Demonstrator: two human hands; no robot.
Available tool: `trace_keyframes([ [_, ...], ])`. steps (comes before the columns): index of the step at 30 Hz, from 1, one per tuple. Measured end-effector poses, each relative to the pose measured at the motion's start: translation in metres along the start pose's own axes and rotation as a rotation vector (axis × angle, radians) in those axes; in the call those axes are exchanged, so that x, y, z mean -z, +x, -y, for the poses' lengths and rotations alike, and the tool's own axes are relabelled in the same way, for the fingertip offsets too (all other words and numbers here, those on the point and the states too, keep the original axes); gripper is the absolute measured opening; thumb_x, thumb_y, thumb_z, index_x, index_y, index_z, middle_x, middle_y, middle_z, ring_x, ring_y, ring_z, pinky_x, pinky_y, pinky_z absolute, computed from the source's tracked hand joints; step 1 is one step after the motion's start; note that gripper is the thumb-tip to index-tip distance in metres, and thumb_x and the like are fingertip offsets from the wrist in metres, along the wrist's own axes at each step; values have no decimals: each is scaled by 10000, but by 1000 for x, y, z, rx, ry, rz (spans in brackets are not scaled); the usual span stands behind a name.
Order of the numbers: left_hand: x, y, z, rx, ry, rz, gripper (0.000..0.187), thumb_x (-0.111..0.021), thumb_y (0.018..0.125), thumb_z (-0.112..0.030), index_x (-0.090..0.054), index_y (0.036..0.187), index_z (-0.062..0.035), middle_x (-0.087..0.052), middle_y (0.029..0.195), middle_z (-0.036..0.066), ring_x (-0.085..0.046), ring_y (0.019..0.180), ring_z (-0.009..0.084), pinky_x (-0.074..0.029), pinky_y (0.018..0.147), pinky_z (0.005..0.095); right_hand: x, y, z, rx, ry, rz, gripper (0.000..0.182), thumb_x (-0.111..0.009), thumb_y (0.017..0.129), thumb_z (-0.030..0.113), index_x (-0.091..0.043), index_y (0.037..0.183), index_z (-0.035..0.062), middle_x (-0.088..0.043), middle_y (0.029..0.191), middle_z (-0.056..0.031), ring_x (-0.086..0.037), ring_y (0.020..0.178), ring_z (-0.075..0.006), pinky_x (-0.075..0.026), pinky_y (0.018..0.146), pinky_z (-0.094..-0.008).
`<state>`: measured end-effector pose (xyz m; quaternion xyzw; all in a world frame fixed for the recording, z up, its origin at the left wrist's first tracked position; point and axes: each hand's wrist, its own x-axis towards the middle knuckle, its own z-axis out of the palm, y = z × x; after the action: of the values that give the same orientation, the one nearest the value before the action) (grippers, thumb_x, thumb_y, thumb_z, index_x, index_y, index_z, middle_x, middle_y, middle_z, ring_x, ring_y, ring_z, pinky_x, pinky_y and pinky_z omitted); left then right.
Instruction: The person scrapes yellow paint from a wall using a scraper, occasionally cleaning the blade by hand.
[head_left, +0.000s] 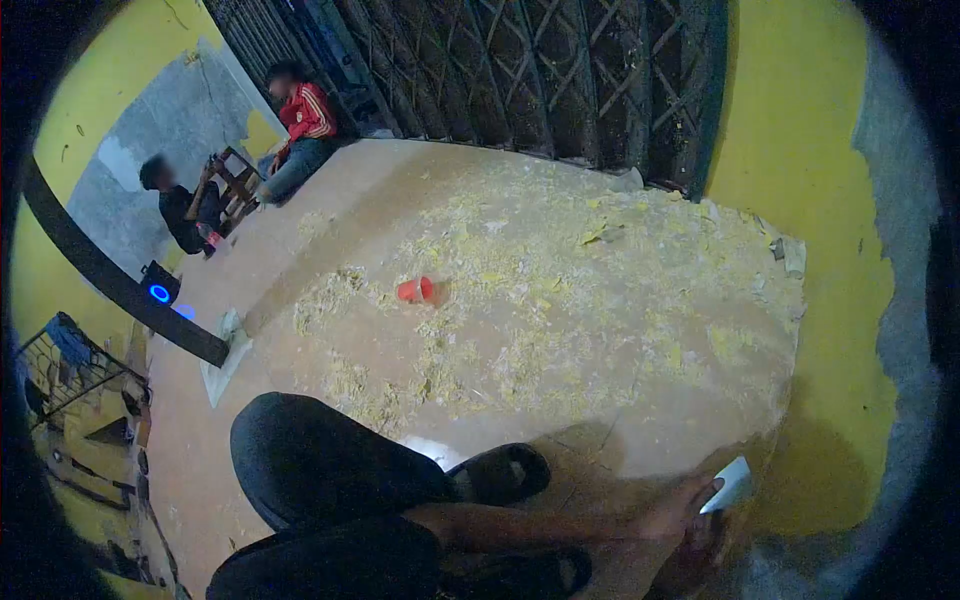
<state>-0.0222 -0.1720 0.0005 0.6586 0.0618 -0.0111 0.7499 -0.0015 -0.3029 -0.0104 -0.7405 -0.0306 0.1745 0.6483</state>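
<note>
My left hand [676, 510] reaches across to the lower right, closed, with its fingertips at a flat, pale metal scraper blade [729, 487]. The blade is close to the foot of the yellow wall [832, 400], where the paint meets bare grey plaster. Just below, my right hand [697, 562] is in deep shadow against the same spot. Its fingers are too dark to make out, and any handle is hidden.
Yellow paint flakes [520, 300] litter the tiled floor around a red cup [416, 290] on its side. My bent knees and sandals [503, 474] are nearest. A folding metal gate [540, 80] stands behind. Two people [300, 120] sit far left near a lit speaker [160, 291] and a dark post [120, 270].
</note>
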Motion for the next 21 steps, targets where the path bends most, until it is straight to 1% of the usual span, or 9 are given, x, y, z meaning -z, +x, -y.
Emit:
trace_keyframes([
  [3,8,-6,2,5,5,-21,290,-393,1011,-283,-509,983,-19,-560,842,100,-555,774,192,-458,724,376,9,3,-23,95,64,2,708,-566,913,368,-291,1449,-4,-319,1481,-185,-358,1338,-343,-341,1073,-447],
  [11,-8,-5,8,-20,8,37,277,-394,1010,-276,-507,985,-25,-559,845,95,-555,779,190,-458,731,371,5,-4,-34,135,156,26,720,-542,918,406,-288,1451,-4,-329,1484,-166,-344,1348,-344,-319,1087,-447],
  [15,-9,0,7,-9,5,22,270,-395,1010,-273,-506,986,-28,-559,847,93,-555,782,189,-459,734,368,11,-5,-35,170,239,26,726,-531,920,425,-286,1453,-4,-334,1485,-156,-337,1353,-345,-308,1094,-447],
  [18,-10,5,6,-4,2,9,265,-395,1010,-270,-505,987,-30,-558,849,91,-555,783,189,-459,736,366,11,-4,-39,251,417,73,732,-522,922,439,-285,1453,-4,-338,1486,-149,-332,1357,-345,-300,1100,-447],
  [21,-9,5,6,-11,0,11,260,-395,1010,-268,-504,988,-32,-558,850,89,-554,785,188,-459,739,364,11,1,-36,395,686,207,737,-513,923,453,-283,1454,-4,-342,1486,-142,-326,1361,-345,-292,1105,-447],
])
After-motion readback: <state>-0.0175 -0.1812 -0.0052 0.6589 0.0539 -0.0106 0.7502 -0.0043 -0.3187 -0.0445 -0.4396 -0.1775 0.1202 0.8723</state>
